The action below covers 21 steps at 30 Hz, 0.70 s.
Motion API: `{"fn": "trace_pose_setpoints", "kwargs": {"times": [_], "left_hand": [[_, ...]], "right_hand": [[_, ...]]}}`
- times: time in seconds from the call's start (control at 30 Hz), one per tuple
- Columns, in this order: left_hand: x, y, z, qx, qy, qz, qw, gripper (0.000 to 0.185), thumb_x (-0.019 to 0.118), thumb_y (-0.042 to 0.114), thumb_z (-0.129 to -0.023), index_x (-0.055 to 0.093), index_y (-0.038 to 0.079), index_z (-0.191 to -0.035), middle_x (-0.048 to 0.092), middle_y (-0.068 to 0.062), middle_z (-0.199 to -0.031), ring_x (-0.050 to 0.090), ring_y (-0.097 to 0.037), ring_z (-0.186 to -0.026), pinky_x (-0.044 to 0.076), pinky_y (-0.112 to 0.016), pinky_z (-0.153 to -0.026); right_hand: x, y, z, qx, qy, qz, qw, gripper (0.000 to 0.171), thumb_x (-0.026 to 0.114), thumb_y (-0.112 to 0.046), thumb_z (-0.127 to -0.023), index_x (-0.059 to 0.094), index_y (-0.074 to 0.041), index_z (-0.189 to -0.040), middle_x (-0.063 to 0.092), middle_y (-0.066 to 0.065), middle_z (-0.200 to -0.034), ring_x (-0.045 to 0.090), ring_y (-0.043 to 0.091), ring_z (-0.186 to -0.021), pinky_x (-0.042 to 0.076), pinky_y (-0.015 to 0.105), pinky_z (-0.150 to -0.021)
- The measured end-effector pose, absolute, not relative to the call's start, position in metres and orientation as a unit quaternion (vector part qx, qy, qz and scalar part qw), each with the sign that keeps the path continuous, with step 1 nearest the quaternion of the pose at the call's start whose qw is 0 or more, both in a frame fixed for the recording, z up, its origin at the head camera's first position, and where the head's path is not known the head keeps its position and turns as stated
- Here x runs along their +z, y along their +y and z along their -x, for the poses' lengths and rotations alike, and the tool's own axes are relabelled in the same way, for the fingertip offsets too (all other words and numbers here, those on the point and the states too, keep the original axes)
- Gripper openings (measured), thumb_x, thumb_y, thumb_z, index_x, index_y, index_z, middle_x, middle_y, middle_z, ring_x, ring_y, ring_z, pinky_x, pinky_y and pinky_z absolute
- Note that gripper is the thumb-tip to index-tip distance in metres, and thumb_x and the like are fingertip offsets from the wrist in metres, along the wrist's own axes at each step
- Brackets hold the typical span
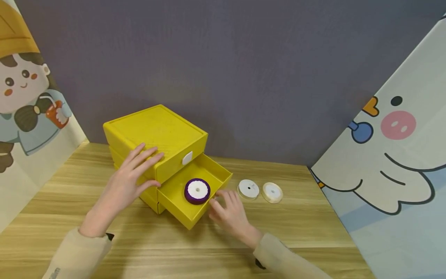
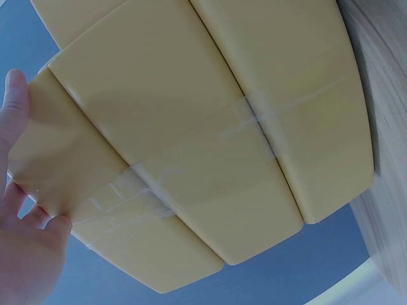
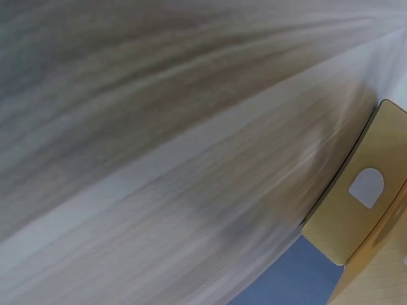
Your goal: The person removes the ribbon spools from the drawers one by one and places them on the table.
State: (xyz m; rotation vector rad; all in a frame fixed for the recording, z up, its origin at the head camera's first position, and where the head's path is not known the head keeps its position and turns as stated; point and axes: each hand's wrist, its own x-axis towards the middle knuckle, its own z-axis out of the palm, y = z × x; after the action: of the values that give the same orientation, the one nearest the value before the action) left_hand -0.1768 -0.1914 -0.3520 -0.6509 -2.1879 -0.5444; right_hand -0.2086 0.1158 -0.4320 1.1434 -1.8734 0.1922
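Purple ribbon spool (image 1: 197, 191) lies flat in the open middle drawer (image 1: 174, 192) of the yellow drawer box (image 1: 153, 133), roughly centre of the drawer floor. Drawer sticks out toward 5 o'clock from the box.

Risks, my judgement: my left hand (image 1: 130, 176) only rests on the box, so if the drawer gets shoved hard the whole box could skid toward 11 o'clock on the desk (image 1: 306, 228). A push off-centre at the drawer's corner could skew it and jam it in its slot. My right fingers sit close to the drawer front, so they could get pinched between it and the top drawer's edge. A fast shove could also slide the spool against the back wall.

Left hand: fingers straight and spread, palm down on the top drawer's front edge, grasping nothing, just pressing; wrist comes in from 7 o'clock. Left wrist view shows only the taped yellow side of the box with my fingertips (image 2: 16, 105) against it.

Right hand (image 1: 228, 211): at the drawer's 4 o'clock corner, fingers loosely extended, tips touching or just beside the drawer front, can't tell which; holds nothing. Right wrist view is blurred.

Two white spools (image 1: 248, 188) (image 1: 272, 192) lie flat at 3 o'clock of the drawer, just beside each other, untouched
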Motion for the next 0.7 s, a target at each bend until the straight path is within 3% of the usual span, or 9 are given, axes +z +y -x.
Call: {"fn": "trace_pose_setpoints", "kwargs": {"times": [0.5,0.7], "left_hand": [[-0.351,-0.191,0.178,-0.214,-0.857,0.259,0.39,0.066,0.044,0.053,-0.083,0.057,0.01,-0.132,0.055,-0.015,-0.137,0.04,-0.041,-0.135,0.055,-0.055,-0.088],[-0.352,-0.191,0.177,-0.213,-0.858,0.259,0.39,0.067,0.042,0.054,-0.084,0.057,0.009,-0.131,0.055,-0.016,-0.137,0.04,-0.041,-0.134,0.056,-0.054,-0.086]], "right_hand": [[-0.431,0.124,0.203,0.067,-0.756,-0.467,0.453,0.042,0.084,-0.02,-0.058,0.061,-0.011,-0.092,0.06,0.011,-0.097,0.058,0.024,-0.084,0.05,0.034,-0.072],[-0.429,0.127,0.202,0.061,-0.757,-0.476,0.442,0.025,0.072,-0.018,-0.073,0.062,-0.011,-0.096,0.061,0.01,-0.099,0.06,0.024,-0.087,0.051,0.034,-0.072]]}}
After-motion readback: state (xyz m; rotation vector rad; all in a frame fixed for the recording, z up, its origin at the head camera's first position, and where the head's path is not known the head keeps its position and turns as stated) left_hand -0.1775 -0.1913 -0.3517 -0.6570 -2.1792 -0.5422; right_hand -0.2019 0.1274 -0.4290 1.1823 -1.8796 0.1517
